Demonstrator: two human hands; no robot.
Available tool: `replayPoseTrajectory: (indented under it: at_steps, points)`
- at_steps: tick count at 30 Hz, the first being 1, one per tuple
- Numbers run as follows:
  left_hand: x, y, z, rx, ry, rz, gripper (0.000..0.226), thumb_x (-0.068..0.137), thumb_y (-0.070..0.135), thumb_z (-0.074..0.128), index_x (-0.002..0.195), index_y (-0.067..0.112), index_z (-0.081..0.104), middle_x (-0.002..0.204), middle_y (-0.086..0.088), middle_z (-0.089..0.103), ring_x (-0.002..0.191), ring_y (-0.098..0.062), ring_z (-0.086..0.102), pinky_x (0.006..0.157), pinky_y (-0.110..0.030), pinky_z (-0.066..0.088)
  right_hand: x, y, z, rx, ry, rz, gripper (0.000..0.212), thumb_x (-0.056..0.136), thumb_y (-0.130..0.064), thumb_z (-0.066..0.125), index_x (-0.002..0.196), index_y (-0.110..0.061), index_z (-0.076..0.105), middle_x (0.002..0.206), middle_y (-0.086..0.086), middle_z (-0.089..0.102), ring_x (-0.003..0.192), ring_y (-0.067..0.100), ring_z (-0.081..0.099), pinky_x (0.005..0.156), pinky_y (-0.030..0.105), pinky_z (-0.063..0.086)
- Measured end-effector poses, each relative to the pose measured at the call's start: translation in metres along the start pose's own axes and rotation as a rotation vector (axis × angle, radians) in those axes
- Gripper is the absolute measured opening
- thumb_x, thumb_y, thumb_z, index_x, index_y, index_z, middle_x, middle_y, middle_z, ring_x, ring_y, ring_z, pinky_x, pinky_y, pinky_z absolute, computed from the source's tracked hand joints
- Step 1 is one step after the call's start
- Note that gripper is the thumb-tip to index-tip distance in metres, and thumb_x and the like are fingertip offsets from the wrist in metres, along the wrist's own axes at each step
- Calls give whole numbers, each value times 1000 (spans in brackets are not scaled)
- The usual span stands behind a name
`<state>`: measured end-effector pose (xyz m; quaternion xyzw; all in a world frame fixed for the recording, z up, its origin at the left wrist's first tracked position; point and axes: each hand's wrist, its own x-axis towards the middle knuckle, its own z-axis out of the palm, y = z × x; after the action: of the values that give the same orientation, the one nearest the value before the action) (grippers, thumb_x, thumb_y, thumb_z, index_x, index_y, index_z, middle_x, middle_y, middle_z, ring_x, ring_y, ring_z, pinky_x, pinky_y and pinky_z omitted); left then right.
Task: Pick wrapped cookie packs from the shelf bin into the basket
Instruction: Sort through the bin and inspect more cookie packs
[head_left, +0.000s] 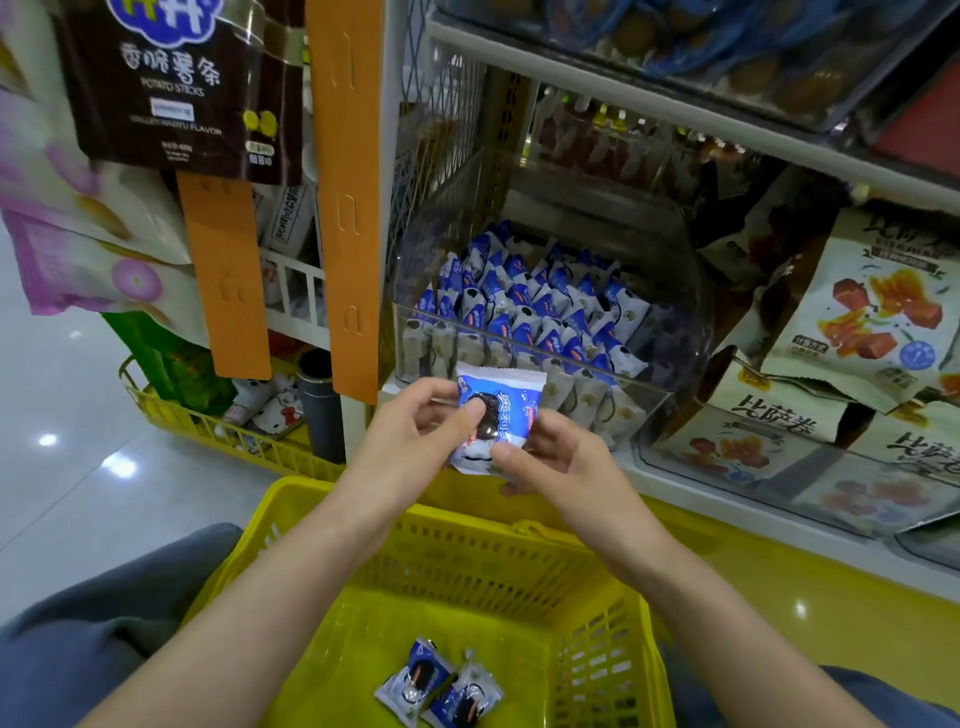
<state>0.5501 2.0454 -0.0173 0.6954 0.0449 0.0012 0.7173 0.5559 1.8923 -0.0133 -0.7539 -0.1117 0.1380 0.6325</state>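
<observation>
A blue-and-white wrapped cookie pack (503, 410) is held upright between both hands, just in front of the clear shelf bin (670, 332). My left hand (415, 431) pinches its left edge with the thumb on the front. My right hand (556, 457) pinches its lower right corner. The bin holds several more of the same packs (524, 312) in rows. Below my forearms sits the yellow basket (467, 561), with two or three cookie packs (441, 691) lying on its floor.
Orange hanging strips (345, 208) with snack bags hang left of the bin. Pizza-roll snack bags (852, 322) fill the shelf to the right. A low yellow wire rack (208, 421) stands on the tiled floor at left. My knees flank the basket.
</observation>
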Motion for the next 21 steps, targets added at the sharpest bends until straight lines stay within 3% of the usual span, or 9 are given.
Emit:
replayPoseTrajectory:
  at_steps: [4, 6, 8, 11, 13, 16, 18, 21]
  points:
    - [7, 5, 2, 175, -4, 112, 9, 87, 20, 61, 93, 24, 55, 78, 7, 60, 62, 1, 58, 52, -15, 48, 1, -5, -2, -78, 86, -106, 24, 85, -4, 61, 99, -24, 62, 89, -11, 70, 78, -3, 62, 68, 14, 49]
    - [13, 10, 0, 356, 29, 208, 17, 88, 26, 59, 104, 22, 53, 84, 12, 57, 71, -2, 57, 61, -13, 46, 5, -10, -9, -130, 198, -146, 18, 87, -11, 60, 102, -21, 63, 95, -3, 71, 86, 3, 63, 77, 22, 51]
    - [21, 17, -5, 548, 58, 343, 25, 90, 32, 55, 113, 25, 50, 94, 15, 55, 84, -2, 54, 71, -11, 41, 15, -19, -18, -163, 326, -150, 30, 87, -21, 59, 115, -10, 59, 103, 6, 68, 94, 9, 64, 83, 28, 52]
    - [36, 31, -12, 796, 69, 528, 32, 93, 35, 46, 123, 22, 47, 105, 14, 46, 102, -6, 45, 85, -22, 37, 34, -35, -30, -112, 419, -145, 28, 90, -20, 56, 116, -7, 55, 95, 3, 69, 69, 11, 69, 56, 20, 54]
    - [45, 36, -14, 944, 69, 609, 31, 95, 34, 43, 122, 19, 49, 107, 8, 48, 102, -11, 45, 85, -24, 34, 50, -44, -33, -159, 449, -146, 28, 91, -20, 57, 115, -8, 55, 94, 4, 68, 56, 5, 65, 44, 16, 48]
    - [53, 37, -16, 1145, 35, 739, 24, 94, 28, 47, 109, 12, 58, 103, -4, 55, 95, -21, 49, 79, -29, 33, 85, -60, -44, -227, 516, -162, 32, 87, -25, 62, 114, -8, 61, 92, 3, 67, 56, -5, 60, 43, 10, 43]
    - [59, 38, -18, 1207, 44, 827, 22, 91, 27, 53, 102, 10, 62, 96, -7, 58, 91, -26, 52, 76, -34, 36, 111, -70, -51, -235, 573, -131, 35, 86, -31, 63, 114, -9, 61, 97, 2, 68, 67, -1, 63, 44, 9, 43]
    - [69, 37, -21, 1227, -18, 755, 33, 95, 38, 39, 109, 16, 60, 103, -3, 58, 98, -22, 51, 81, -32, 33, 152, -71, -60, -317, 616, -122, 19, 89, -31, 59, 94, -13, 62, 94, 5, 66, 70, 7, 62, 52, 11, 46]
